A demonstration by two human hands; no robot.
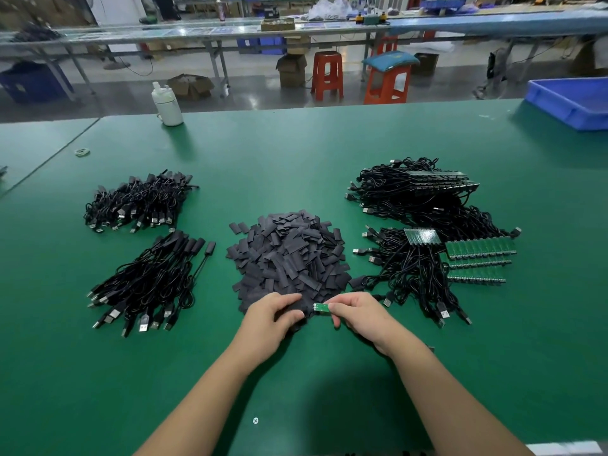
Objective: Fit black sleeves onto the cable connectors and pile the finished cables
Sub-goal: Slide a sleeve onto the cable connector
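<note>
Green table (296,153) under everything. Unsleeved cables with bare green boards (427,245) piled right. Loose black sleeves (289,255) heaped centre. Finished cables (144,245) in two piles left. White bottle (167,105) far left edge, blue tray (572,103) far right. Left hand (273,319) curled, pinching a black sleeve (304,307) at heap's near edge. Right hand (357,312) pinching a small green connector board (321,308), its end touching the sleeve mouth.
</note>
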